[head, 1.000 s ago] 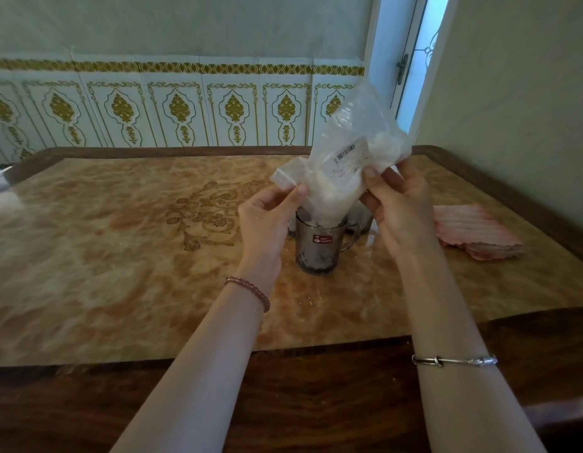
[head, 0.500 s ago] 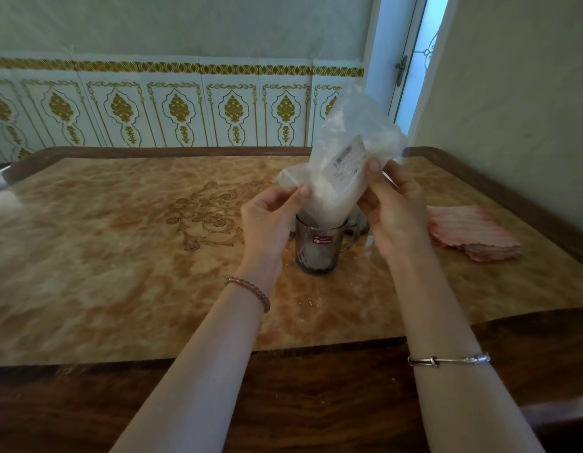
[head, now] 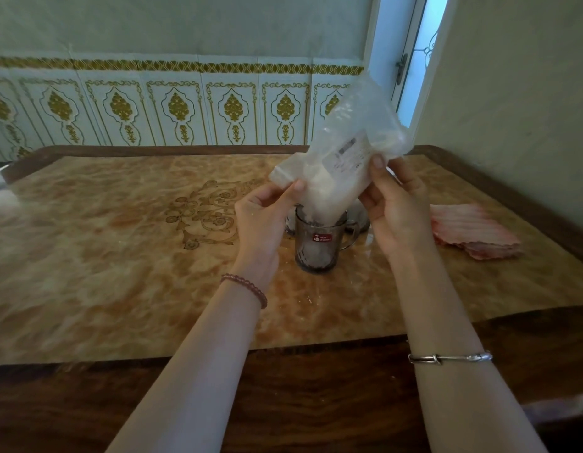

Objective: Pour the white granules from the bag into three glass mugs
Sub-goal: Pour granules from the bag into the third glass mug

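While tilted mouth-down over the front mug [head: 318, 245] at frame centre, bag [head: 344, 161] pinched by left hand [head: 262, 220] at its lower corner, gripped by right hand [head: 394, 212] higher up (granules [head: 311, 248] in mug). Two more mugs [head: 358, 217] behind, on table [head: 120, 256].

This is a room in a home, likely a dining room. A big table [head: 104, 256] fills it, its top marbled orange with a gold floral inlay at the centre and a dark wood rim round the edges. Along the far wall runs a band of white tiles [head: 172, 106] with gold ornaments under plain paint. At the far right corner a door [head: 414, 60] with a handle and patterned glass lets daylight in. A folded pink cloth [head: 473, 230] lies near the table's right edge.
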Tool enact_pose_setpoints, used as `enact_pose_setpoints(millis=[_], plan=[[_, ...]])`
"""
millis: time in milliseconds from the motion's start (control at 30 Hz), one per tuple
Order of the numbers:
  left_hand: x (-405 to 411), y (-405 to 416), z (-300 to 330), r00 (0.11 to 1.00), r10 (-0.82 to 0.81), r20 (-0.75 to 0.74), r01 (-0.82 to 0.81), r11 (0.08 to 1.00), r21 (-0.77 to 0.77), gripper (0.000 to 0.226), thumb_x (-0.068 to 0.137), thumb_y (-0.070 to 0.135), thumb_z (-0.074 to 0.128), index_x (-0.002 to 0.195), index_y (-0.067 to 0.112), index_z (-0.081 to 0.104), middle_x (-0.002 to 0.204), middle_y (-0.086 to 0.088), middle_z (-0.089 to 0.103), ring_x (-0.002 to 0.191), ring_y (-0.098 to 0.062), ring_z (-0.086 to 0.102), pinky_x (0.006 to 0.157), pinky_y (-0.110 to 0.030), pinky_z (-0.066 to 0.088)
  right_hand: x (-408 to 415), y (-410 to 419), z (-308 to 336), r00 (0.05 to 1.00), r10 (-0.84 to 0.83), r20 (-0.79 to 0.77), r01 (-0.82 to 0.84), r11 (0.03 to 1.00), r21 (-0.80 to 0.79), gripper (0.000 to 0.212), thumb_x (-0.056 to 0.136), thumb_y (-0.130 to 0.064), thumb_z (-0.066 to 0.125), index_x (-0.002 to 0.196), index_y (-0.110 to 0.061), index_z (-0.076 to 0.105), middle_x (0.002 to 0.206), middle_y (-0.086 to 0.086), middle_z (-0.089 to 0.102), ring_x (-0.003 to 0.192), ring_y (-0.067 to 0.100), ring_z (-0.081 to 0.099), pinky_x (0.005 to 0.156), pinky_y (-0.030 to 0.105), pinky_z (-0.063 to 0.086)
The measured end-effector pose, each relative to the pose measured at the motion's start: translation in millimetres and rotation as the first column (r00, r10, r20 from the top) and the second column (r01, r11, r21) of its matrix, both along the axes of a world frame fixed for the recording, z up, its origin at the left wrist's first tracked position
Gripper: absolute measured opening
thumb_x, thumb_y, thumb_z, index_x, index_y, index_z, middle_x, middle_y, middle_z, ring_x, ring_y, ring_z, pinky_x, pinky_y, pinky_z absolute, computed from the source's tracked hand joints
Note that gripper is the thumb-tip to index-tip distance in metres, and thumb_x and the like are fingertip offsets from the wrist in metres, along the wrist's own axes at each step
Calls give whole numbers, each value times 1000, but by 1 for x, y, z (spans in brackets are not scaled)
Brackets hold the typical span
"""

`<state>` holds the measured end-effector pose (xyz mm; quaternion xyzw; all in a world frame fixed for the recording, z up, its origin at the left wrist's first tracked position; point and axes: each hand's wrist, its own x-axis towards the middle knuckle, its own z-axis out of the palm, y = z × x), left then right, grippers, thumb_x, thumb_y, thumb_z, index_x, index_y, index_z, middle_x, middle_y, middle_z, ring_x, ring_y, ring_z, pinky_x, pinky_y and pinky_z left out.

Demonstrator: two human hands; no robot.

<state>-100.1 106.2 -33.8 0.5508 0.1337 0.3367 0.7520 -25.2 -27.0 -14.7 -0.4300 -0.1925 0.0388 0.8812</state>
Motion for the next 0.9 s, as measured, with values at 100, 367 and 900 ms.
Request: enact_pose_setpoints(millis=[100,367,900], plan=[[1,-5,-2,998,-52,-31,53,998,42,15,77,16,78,87,6,74,88,-5,73,83,-5,66,79,-19,53,-1,2,0,1000,-15,2,15,1000,-19,14,92,-8,60,100,-14,69,99,-1,74,101,19,69,77,29,57],[0,0,-1,999,-52,10,51,999,17,16,76,13,78,90,7,74,95,-9,74,88,-8,68,75,-16,52,1,1,0,1000,-2,3,2,999,36,17,90,-7,61,103,-14,69,101,1,74,101,19,69,78,29,57],[0,0,0,998,-56,15,56,998,-21,12,77,13,76,88,9,74,86,0,74,84,-3,68,72,-13,52,2,2,0,1000,20,2,-20,998,64,18,90,-7,61,100,-18,71,108,3,73,107,20,67,82,32,57]])
